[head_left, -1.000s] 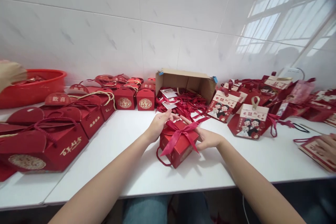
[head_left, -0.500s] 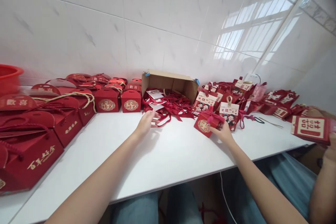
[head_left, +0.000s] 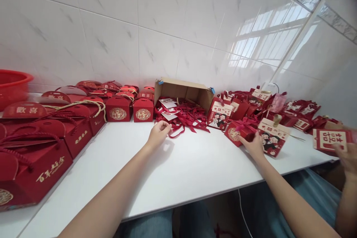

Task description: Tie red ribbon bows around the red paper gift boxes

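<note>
My right hand (head_left: 254,145) rests against a small red gift box tied with a ribbon bow (head_left: 238,131), which stands on the white table (head_left: 178,167) among other boxes at the right. My left hand (head_left: 158,132) hovers with curled fingers at the near edge of a heap of red ribbons (head_left: 186,118) that spills from a cardboard box (head_left: 184,91) lying on its side. Whether those fingers pinch a ribbon is unclear.
Large red handled gift boxes (head_left: 41,148) fill the left of the table, smaller ones (head_left: 130,108) line the wall. A red basin (head_left: 12,85) sits at the far left. Cartoon-printed boxes (head_left: 272,139) crowd the right. Another person's hand (head_left: 347,158) holds a red box (head_left: 329,139) at the right edge.
My right hand carried the bow-tied box from the table's middle to the right and set it among the other boxes. My left hand let go and moved to the ribbon heap.
</note>
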Demonstrator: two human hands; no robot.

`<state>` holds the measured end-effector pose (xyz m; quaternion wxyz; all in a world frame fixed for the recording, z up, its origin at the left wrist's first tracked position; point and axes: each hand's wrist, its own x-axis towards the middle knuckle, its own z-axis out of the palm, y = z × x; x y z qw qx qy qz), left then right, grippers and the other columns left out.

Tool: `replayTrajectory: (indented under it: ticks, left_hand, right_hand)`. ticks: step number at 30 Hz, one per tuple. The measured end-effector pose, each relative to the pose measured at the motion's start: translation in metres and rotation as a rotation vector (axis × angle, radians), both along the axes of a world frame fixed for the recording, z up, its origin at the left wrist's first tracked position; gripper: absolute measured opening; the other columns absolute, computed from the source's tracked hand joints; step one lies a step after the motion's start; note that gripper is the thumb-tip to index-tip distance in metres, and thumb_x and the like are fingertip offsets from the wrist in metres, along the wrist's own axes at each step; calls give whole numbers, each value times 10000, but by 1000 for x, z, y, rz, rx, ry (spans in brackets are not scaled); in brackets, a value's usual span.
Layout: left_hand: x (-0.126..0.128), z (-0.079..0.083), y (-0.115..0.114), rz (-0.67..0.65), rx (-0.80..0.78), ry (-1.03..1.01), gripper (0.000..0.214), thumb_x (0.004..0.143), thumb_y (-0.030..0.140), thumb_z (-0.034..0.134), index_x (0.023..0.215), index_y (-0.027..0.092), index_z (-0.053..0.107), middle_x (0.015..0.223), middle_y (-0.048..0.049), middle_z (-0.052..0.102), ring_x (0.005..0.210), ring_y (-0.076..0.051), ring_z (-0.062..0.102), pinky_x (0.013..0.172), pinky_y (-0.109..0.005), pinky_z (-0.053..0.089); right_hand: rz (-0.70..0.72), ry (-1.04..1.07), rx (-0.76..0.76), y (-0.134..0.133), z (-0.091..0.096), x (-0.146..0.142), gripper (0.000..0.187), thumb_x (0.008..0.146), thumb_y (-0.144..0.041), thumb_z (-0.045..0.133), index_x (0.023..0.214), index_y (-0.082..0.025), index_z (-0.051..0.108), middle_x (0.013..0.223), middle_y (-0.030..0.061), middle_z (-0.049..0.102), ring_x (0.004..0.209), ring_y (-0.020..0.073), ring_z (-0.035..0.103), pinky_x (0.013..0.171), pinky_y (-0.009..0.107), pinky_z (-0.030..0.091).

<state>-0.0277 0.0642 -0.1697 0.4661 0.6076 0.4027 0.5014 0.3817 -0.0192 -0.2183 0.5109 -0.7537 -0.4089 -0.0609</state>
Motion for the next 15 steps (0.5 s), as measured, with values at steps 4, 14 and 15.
replayTrajectory:
  ticks: [4, 14, 15]
  left_hand:
    - [0, -5, 5, 16, 54, 73, 273, 702, 440, 599, 746, 191, 496, 676, -12, 616, 642, -172, 597, 609, -287, 443]
    - [-3, -22, 2, 136, 274, 434, 159, 726, 199, 597, 863, 236, 527, 856, -26, 621, 742, -196, 577, 657, -307, 419]
    - [-3, -23, 1, 142, 288, 468, 165, 735, 192, 592, 880, 236, 528, 886, -34, 619, 783, -203, 581, 674, -309, 424]
  right_hand:
    - [-111, -7, -15, 15, -10, -1, 1248, 534, -647, 691, 1420, 17, 115, 1416, 335, 118, 1304, 473, 233, 1035, 584, 256]
    - [135, -585, 344, 33, 25, -76, 821, 775, -334, 585, 1454, -135, 169, 1457, 200, 57, 1361, 374, 180, 1072, 564, 265]
    - [182, -610, 364, 43, 33, -97, 801, 784, -319, 572, 1455, -153, 167, 1460, 191, 64, 1369, 370, 167, 1075, 574, 250]
